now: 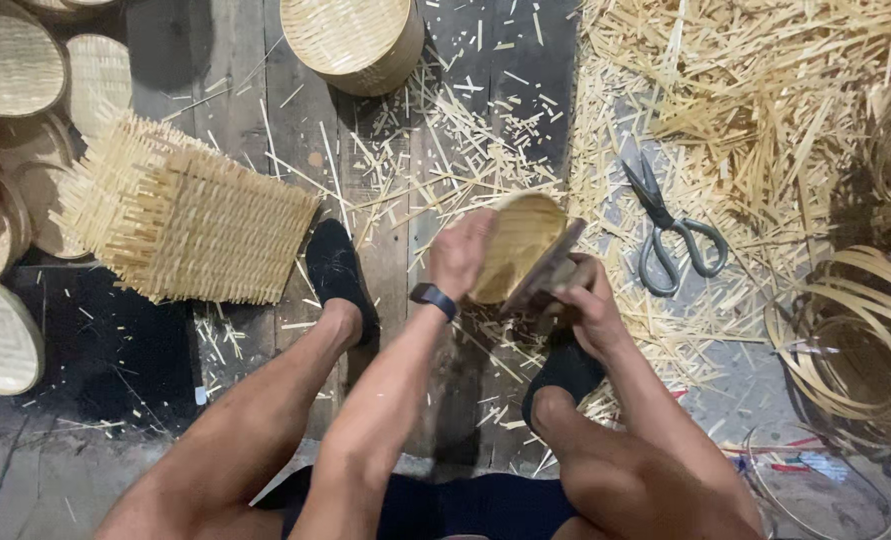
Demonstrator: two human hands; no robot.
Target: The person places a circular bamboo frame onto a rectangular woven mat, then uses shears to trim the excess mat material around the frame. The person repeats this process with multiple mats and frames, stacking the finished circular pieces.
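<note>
trimming basket [518, 243] rim: left hand [458, 252] clamped on basket, right hand [583, 300] clamped on blade [545, 268] at edge, shears [673, 232] nearby; next probably needs steady rotation.

The left hand [460, 250] and the round woven piece [515, 245] it holds are smeared by motion, so finger positions cannot be told. Just right of that piece, the right hand [590, 300] covers much of a dark flat tool [550, 268], whose kind stays unclear. Left of the piece, woven trays [5, 60] run off the picture's edge
</note>
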